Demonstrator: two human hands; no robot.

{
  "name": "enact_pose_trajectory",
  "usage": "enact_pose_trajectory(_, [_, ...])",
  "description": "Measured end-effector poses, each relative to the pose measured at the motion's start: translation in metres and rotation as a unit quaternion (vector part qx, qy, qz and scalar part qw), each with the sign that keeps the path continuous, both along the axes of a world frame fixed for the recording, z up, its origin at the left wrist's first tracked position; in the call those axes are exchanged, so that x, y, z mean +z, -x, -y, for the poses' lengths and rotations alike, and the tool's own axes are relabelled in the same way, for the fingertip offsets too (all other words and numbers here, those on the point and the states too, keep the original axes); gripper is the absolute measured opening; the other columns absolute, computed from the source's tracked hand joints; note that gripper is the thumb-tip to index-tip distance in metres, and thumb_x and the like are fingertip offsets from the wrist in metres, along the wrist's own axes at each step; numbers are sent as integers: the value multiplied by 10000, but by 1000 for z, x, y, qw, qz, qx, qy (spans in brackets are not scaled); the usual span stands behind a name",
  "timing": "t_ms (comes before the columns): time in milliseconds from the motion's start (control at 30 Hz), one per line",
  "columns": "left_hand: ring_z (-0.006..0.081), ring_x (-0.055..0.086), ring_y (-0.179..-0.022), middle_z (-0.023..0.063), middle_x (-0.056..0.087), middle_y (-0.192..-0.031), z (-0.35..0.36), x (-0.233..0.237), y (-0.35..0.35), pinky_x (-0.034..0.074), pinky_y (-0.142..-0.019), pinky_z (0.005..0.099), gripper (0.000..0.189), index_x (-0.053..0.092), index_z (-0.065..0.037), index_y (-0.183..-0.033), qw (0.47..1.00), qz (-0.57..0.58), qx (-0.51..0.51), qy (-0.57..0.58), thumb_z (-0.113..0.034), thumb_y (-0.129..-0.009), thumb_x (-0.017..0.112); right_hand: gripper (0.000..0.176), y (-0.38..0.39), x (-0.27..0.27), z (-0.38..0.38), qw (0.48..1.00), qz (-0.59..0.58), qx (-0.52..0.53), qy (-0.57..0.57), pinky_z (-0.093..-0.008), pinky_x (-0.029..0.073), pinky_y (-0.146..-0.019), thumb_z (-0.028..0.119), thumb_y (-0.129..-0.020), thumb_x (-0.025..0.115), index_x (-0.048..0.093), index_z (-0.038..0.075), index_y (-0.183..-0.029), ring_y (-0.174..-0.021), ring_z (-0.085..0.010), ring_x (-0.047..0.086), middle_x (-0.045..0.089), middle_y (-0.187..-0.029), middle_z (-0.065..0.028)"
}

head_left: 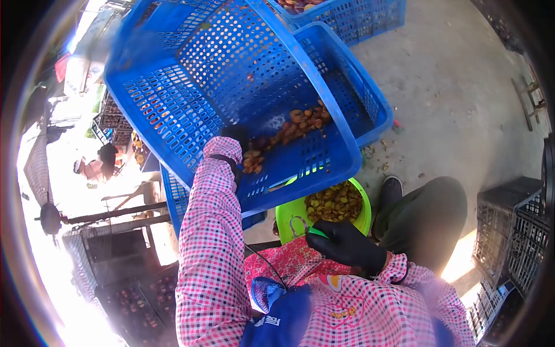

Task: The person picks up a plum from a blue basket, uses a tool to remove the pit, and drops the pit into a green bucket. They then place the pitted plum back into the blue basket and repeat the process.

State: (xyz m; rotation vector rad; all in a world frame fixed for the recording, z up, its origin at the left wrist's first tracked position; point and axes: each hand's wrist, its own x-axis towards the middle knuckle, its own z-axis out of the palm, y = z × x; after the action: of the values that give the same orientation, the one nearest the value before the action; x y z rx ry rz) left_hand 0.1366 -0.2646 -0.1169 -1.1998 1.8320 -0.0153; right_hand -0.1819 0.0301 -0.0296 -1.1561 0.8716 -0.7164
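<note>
My left hand (237, 136), in a dark glove, reaches into a large tilted blue basket (202, 75); its fingers are mostly hidden. Small brown pieces (296, 124) lie in a band along the basket's lower side, some beside that hand. In a black glove, my right hand (341, 243) is closed around a small green-handled tool (317, 232) near my lap. Just beyond it, a lime-green basin (366, 215) holds yellow-brown cut pieces (334, 203).
Another blue basket (378, 110) stands behind the tilted one, with a filled blue crate (373, 23) farther back. Dark crates (500, 225) are stacked at the right. A person (98, 165) is at the far left. My knee (442, 208) rises beside the basin.
</note>
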Motion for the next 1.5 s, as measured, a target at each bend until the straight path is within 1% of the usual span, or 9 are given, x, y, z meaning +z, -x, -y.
enact_pose_trajectory(100, [293, 668, -973, 167, 671, -1050, -10, 14, -1, 546, -791, 407, 510, 565, -71, -1229, 990, -132, 13, 49, -306, -794, 691, 236, -9, -14, -5, 997, -44, -52, 26, -443, 485, -605, 266, -894, 636, 597, 39, -942, -703, -386, 644, 633, -745, -206])
enact_pose_trajectory(233, [181, 672, -795, 135, 655, -1036, -76, 103, 56, 554, -704, 293, 530, 479, -17, -1344, 654, -653, 378, -58, -174, -869, 654, 250, -9, -5, -5, 981, -102, -161, 31, -483, 483, -603, 300, -909, 599, 567, 70, -1003, -703, -389, 644, 644, -753, -197])
enact_pose_trajectory(467, [159, 643, -852, 86, 638, -1027, -249, 132, 117, 539, -713, 283, 389, 525, -20, -1221, 300, -791, 509, -159, -287, -948, 595, 278, -14, 4, -15, 954, -170, -170, 177, -494, 478, -581, 343, -923, 573, 569, 72, -985, -654, -381, 635, 648, -741, -179])
enact_pose_trajectory(633, [179, 627, -831, 97, 646, -1016, -278, 111, 117, 505, -604, 298, 337, 541, -43, -1163, 283, -806, 499, -145, -327, -984, 515, 306, -17, -2, -27, 939, -200, -151, 234, -494, 477, -568, 371, -926, 567, 574, 69, -973, -619, -377, 627, 638, -688, -168])
enact_pose_trajectory(800, [143, 603, -870, 92, 635, -1027, -286, 125, 137, 500, -655, 259, 243, 513, -26, -1189, 624, -752, 199, 74, -187, -1011, 481, 319, -20, -7, -32, 929, -227, -155, 249, -503, 471, -553, 382, -924, 569, 590, 65, -946, -591, -384, 620, 631, -658, -169])
enact_pose_trajectory(833, [143, 603, -870, 92, 635, -1027, -286, 122, 137, 500, -655, 259, 243, 513, -26, -1189, 625, -751, 198, 74, -187, -1011, 481, 326, -21, -8, -33, 925, -225, -158, 262, -505, 469, -547, 388, -923, 571, 596, 63, -934, -583, -386, 617, 628, -648, -171])
enact_pose_trajectory(900, [121, 600, -799, 63, 662, -975, -286, 116, 139, 474, -655, 253, 448, 576, -65, -1149, 319, -804, 497, -66, -461, -1005, 420, 331, -23, -11, -34, 931, -211, -161, 252, -504, 467, -543, 392, -922, 570, 600, 62, -927, -583, -387, 617, 627, -649, -174])
enact_pose_trajectory(1267, [186, 593, -829, 97, 620, -875, -286, 124, 154, 466, -812, 294, 705, 592, -1, -1009, 406, -796, 449, -5, -608, -983, 235, 382, -14, -8, -24, 946, -104, -111, 285, -482, 452, -515, 398, -948, 532, 595, 28, -874, -538, -387, 587, 579, -603, -187])
enact_pose_trajectory(1500, [155, 592, -709, 85, 623, -775, -279, 126, 164, 476, -674, 270, 723, 622, -14, -860, 373, -859, 351, -3, -668, -935, 322, 429, 4, 9, -20, 910, 292, 138, -259, -264, 310, -386, 453, -993, 434, 558, 56, -889, -370, -127, 386, 422, -505, 6])
